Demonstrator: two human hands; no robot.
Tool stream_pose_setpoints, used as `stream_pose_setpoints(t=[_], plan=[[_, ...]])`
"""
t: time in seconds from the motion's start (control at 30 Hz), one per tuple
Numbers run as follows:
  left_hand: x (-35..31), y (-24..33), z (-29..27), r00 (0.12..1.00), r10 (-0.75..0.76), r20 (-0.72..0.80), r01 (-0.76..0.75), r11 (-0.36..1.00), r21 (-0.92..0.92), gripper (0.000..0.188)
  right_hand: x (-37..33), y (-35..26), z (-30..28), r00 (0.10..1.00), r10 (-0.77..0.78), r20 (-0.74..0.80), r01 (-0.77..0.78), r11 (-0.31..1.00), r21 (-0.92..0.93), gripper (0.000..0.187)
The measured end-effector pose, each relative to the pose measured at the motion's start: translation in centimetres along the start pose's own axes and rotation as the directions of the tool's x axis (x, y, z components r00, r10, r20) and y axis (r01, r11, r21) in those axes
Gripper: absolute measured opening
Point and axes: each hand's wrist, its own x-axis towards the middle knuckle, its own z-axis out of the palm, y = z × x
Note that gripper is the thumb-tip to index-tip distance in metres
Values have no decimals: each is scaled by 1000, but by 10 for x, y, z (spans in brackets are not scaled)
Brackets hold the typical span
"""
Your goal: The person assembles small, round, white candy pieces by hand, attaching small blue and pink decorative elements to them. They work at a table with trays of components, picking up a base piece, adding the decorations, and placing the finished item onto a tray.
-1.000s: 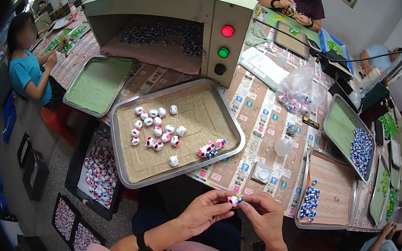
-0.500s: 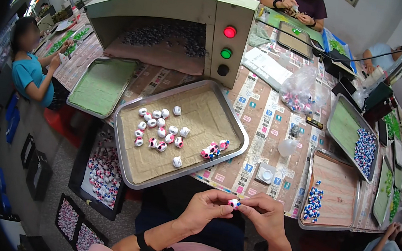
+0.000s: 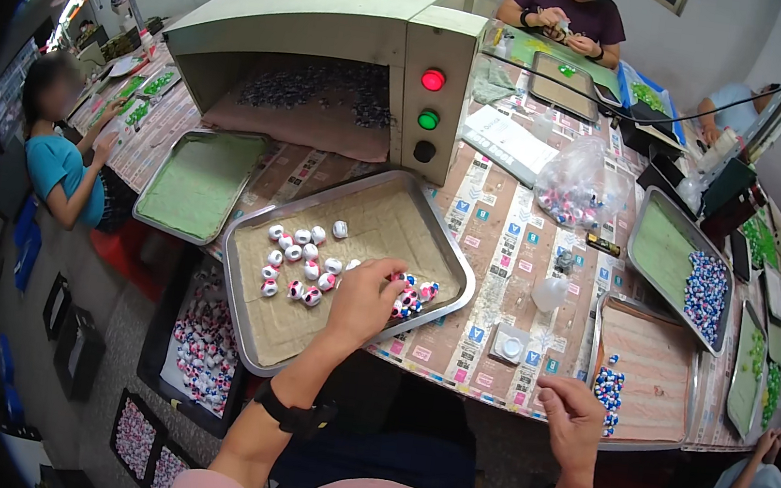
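My left hand reaches over the metal tray lined with brown sheet. Its fingers are bent together beside a cluster of small white, pink and blue ball-shaped pieces; whatever sits between the fingertips is hidden. White balls with pink and black marks lie loose in the tray, partly behind this hand. My right hand hovers off the table's front edge, its thumb and forefinger slightly apart with nothing visible between them. Close by, blue and white pieces are heaped in a second tray.
A beige oven-like machine with lit lamps stands behind the tray. A green-lined tray is at left, and a bin of pink-white pieces sits below. A plastic bottle and a bag of pieces lie to the right. Other people work around.
My hands were together holding a small white, pink and blue piece. They have parted: the left moved forward over the tray, the right moved rightward toward the blue and white pieces.
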Motion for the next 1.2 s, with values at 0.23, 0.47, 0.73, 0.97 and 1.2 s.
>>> stream_pose_setpoints(t=[0.23,0.47,0.73,0.97,1.2], plan=[[-15,-2,-19,999,-6,-45,11,995,101,24,-14,35,-41,982,101,-163,-110,993,-45,13],[-55,-3,-58,996,23,85,-51,936,349,21,-27,57,-77,920,174,-352,-221,970,-99,15],[-70,-5,-68,946,-312,92,325,906,-271,16,-1,75,-93,918,135,-372,-257,918,-301,17],[-86,34,-52,842,-372,391,522,378,-765,15,27,105,-78,958,-204,-204,53,819,-571,20],[-115,25,-29,679,-233,696,707,-48,-705,21,45,114,-80,993,35,-113,-86,871,-483,14]])
